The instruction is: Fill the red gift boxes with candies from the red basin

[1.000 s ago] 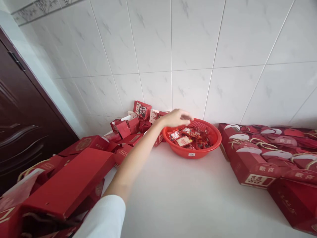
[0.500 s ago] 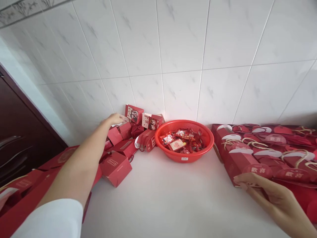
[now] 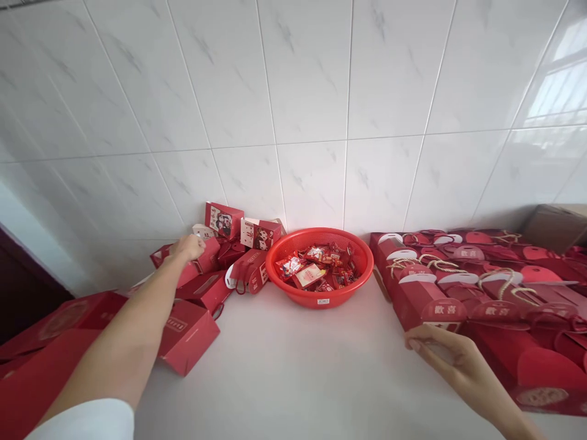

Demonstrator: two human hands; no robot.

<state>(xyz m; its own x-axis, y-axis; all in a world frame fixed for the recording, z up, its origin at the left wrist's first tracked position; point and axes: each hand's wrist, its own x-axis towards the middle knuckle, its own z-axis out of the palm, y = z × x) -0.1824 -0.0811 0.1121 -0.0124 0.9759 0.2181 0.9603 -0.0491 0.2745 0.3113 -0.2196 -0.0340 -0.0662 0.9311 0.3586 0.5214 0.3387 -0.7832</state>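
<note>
My left hand (image 3: 189,247) reaches to the pile at the back left, its fingers curled down over the red gift boxes. A red gift box (image 3: 208,253) lies right beside these fingers; whatever they hold is hidden. Around it are a box with a printed picture (image 3: 223,220) and a tipped box (image 3: 188,333) nearer the front. On the right, my right hand (image 3: 443,351) is low over the tabletop, fingers stretched out, tips by the lower front of a filled-out red gift box (image 3: 431,302) at the corner of the rows. Nothing shows in its grasp.
A red plastic basket (image 3: 321,299) of wrapped sweets (image 3: 316,269) stands in the middle against the tiled wall (image 3: 312,91). Several rows of red boxes with rope handles (image 3: 499,281) fill the right. Larger red boxes (image 3: 59,318) lie at the far left. A brown box (image 3: 554,226) sits behind.
The view has turned to the right, so the basket and boxes shift left. My left hand's fingers, stretched out before, are now curled. My right hand stays by the front corner of the box rows.
</note>
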